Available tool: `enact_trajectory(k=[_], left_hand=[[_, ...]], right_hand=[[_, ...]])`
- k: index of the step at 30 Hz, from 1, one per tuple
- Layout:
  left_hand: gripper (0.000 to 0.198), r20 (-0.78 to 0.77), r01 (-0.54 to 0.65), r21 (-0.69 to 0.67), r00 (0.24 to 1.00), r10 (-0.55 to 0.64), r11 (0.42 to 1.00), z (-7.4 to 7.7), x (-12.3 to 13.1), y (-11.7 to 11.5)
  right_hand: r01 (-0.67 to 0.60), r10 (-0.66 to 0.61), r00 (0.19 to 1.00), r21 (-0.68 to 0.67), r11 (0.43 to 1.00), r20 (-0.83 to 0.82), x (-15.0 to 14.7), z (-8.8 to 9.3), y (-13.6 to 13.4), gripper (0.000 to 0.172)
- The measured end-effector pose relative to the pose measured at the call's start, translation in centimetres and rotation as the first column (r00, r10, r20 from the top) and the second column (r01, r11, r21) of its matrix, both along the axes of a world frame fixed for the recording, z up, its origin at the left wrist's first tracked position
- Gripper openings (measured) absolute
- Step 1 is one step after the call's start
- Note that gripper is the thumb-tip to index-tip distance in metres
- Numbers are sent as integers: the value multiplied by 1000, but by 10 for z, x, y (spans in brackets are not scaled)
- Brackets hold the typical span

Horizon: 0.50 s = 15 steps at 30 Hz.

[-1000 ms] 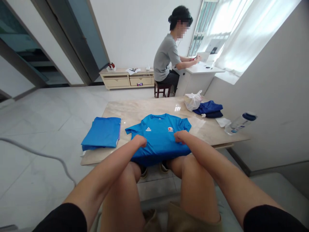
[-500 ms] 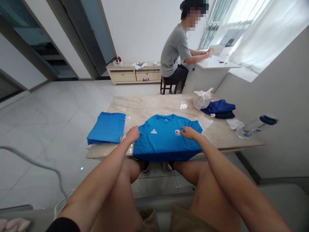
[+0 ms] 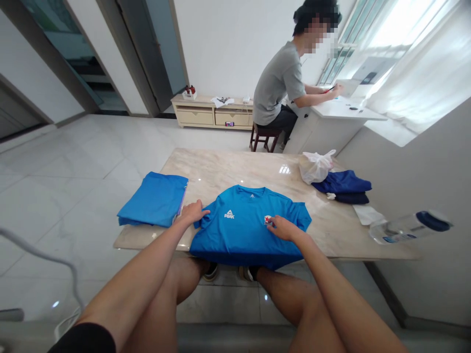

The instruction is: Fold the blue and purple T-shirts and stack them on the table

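Note:
A blue T-shirt (image 3: 243, 233) lies spread front side up on the table, its collar away from me and its lower part hanging over the near edge. White PEAK lettering marks one side of the chest, a small red-and-white badge the other. My left hand (image 3: 193, 212) is at the sleeve on the left, thumb held apart from the fingers, with no cloth visibly gripped. Over the badge, my right hand (image 3: 283, 228) rests its fingertips on the shirt, thumb and forefinger slightly apart. Left of the shirt lies a folded stack of blue cloth (image 3: 152, 198).
On the marble-patterned table (image 3: 221, 164) are a white plastic bag (image 3: 315, 167), folded dark blue clothes (image 3: 346, 186), a white paper (image 3: 367, 214) and a clear bottle (image 3: 408, 229) with a blue cap. Beyond, a person (image 3: 277, 83) sits on a stool at a white desk (image 3: 349, 110).
My left hand has loosened from the sleeve, its thumb now apart. My right hand has shifted slightly left onto the badge. The camera view has also shifted.

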<state>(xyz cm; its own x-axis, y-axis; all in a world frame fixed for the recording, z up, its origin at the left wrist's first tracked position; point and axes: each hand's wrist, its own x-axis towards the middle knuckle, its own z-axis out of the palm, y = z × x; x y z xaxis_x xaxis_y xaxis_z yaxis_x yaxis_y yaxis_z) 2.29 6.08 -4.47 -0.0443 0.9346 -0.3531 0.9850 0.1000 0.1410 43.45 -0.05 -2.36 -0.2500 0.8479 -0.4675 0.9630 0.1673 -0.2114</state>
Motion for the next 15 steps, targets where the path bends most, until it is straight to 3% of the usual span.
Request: enact_trajectory(k=[5, 10, 15], left_hand=[[24, 80, 24, -11, 997, -23, 1000, 20, 5, 4], [32, 190, 5, 63, 982, -17, 998, 52, 16, 0], [49, 404, 161, 70, 898, -176, 984, 66, 38, -10]], right_hand=[[-7, 8, 999, -46, 999, 32, -10, 8, -11, 52], [-76, 82, 995, -88, 993, 65, -27, 20, -19, 50], [-94, 101, 992, -94, 991, 75, -32, 22, -20, 52]])
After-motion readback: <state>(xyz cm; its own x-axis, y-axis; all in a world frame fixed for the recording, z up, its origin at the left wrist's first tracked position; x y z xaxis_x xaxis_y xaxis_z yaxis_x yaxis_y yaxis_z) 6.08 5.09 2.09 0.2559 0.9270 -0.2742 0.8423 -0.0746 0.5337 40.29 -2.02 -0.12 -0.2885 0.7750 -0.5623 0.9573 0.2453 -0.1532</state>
